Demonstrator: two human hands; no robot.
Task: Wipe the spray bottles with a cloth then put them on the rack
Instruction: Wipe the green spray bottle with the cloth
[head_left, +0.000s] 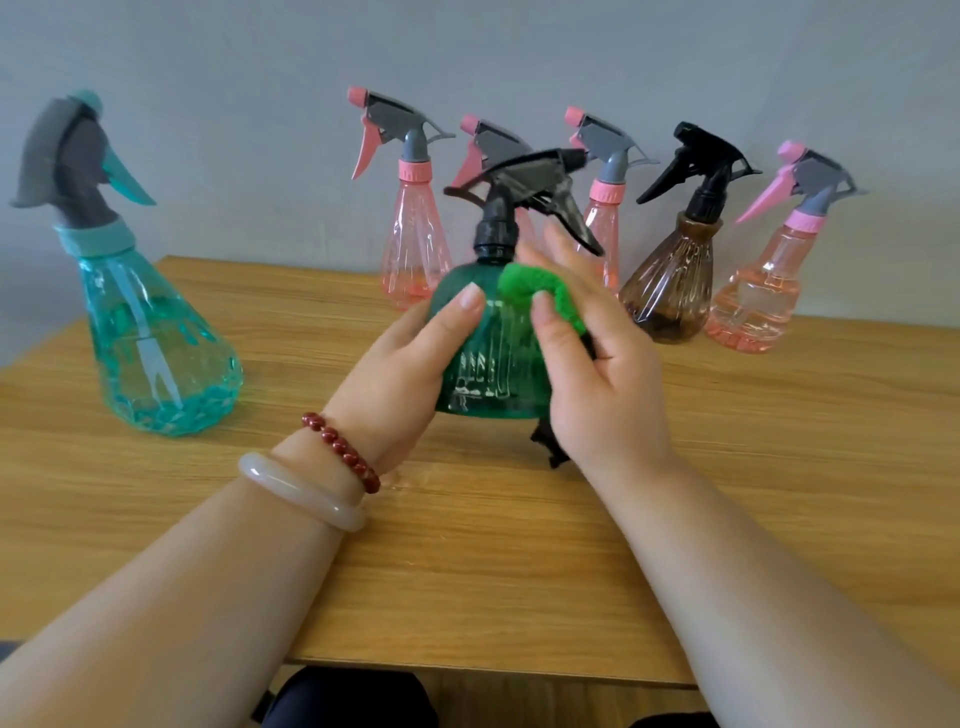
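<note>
The left hand (400, 374) clasps the side of a green translucent plastic spray bottle (488, 364) with a black trigger head, thumb laid on its shoulder; the right hand (602, 395) pinches a bright green fuzzy cloth (540, 291) and presses it against the bottle's upper right side; the bottle is upright over the middle of the light wooden table (467, 571), whether standing or lifted I cannot tell; a teal faceted spray bottle (156, 353) stands well apart at left; 4 pink spray bottles (415, 260) and 1 brown spray bottle (670, 291) line the back edge.
</note>
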